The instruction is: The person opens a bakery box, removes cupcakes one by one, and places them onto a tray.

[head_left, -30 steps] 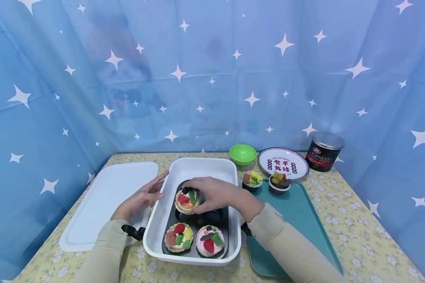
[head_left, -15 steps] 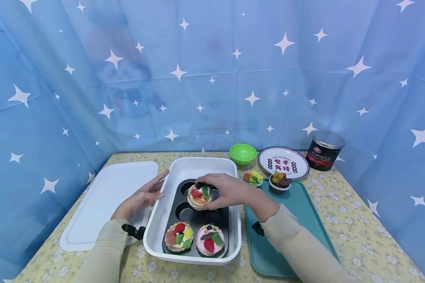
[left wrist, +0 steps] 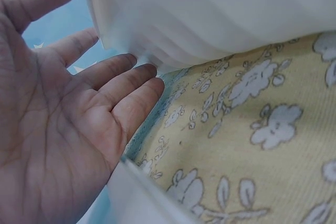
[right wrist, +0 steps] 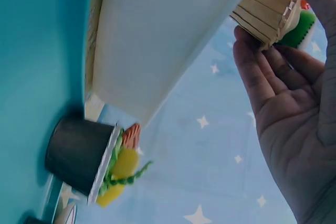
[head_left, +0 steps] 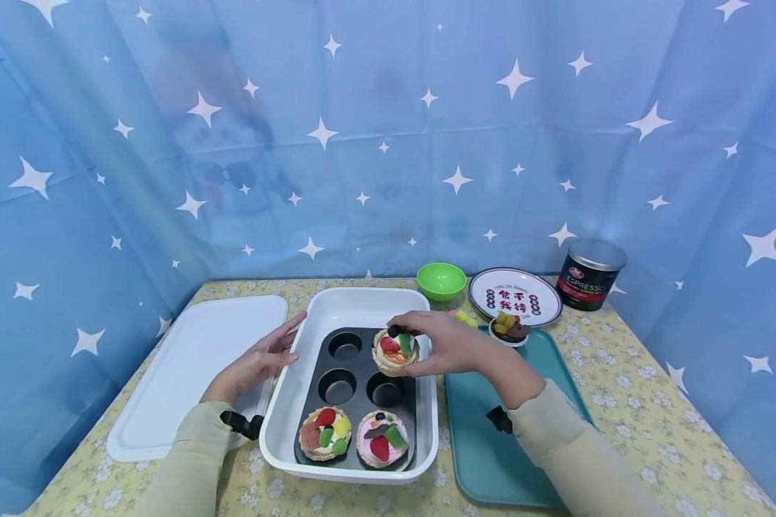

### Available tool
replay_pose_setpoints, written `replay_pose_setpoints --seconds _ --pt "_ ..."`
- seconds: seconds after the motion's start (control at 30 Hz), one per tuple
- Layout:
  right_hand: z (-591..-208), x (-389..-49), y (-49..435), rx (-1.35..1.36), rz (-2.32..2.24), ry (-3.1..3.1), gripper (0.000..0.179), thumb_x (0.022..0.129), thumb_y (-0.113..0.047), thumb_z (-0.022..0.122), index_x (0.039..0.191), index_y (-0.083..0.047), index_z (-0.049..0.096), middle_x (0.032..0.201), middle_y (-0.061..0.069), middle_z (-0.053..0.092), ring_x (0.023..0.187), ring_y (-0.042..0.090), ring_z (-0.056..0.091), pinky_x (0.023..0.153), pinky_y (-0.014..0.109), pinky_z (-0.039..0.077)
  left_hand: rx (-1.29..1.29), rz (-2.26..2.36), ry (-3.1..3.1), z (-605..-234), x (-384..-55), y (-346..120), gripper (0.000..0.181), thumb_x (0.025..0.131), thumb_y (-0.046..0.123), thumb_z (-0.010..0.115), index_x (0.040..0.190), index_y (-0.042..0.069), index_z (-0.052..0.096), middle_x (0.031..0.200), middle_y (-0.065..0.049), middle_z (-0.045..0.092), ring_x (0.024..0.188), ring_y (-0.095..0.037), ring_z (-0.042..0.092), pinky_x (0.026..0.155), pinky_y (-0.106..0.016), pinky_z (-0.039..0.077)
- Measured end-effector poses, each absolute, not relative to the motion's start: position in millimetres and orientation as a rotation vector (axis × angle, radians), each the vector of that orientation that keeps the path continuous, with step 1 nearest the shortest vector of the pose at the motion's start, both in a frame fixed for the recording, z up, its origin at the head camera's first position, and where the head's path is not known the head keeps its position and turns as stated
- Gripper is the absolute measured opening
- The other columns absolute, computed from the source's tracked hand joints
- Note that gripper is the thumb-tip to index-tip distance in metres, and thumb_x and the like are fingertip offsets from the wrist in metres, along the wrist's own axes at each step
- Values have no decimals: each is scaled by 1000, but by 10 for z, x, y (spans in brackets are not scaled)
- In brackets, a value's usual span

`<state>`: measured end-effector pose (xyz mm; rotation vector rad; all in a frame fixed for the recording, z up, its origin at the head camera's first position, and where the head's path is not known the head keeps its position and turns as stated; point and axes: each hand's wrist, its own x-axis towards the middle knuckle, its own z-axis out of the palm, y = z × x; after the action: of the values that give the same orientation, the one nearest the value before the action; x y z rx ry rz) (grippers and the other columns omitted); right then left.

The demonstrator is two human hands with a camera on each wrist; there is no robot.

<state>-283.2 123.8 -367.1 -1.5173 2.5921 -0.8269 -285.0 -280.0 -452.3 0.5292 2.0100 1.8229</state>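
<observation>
My right hand (head_left: 449, 348) pinches a fruit tart (head_left: 394, 353) by its sides, above the right part of a dark muffin pan (head_left: 361, 427). In the right wrist view the tart (right wrist: 266, 10) shows its pleated, tan shell between thumb and fingers. The pan lies in a white rectangular tub (head_left: 350, 474). Two more tarts, a yellow-and-red one (head_left: 325, 434) and a pink one (head_left: 382, 439), sit in its near cups. My left hand (head_left: 259, 359) touches the tub's left wall with straight, spread fingers; the left wrist view shows its palm (left wrist: 63, 114).
A white lid (head_left: 187, 388) lies left of the tub. On the right is a teal tray (head_left: 504, 445) with a chocolate cupcake (head_left: 509, 329) and a fruit-topped cupcake (right wrist: 86, 156). Behind stand a green bowl (head_left: 441, 281), a white plate (head_left: 516, 287) and an espresso can (head_left: 590, 276).
My right hand has lifted the fruit tart from the pan's far left area and carried it rightward, uncovering several bare cups. My left hand has stayed at the tub's wall.
</observation>
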Motion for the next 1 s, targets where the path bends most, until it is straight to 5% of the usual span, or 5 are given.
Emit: replay_pose_setpoints --seconds 0.7,1.0 --pt "-3638 -2817 2097 -1223 -911 2831 69 79 -38 87 138 -18 59 128 -5 63 113 19 62 92 45 54 496 1808 2028 -4516 -2860 -2742 82 99 9 57 164 28 11 167 -13 16 149 -42 22 109 -57 38" --pt "-3674 -2901 2266 -1051 -751 2799 73 79 -45 85 137 -9 60 115 0 65 100 19 58 86 48 53 484 1800 2047 -4500 -2836 -2793 82 100 11 57 164 29 10 167 -13 16 149 -42 23 110 -60 36"
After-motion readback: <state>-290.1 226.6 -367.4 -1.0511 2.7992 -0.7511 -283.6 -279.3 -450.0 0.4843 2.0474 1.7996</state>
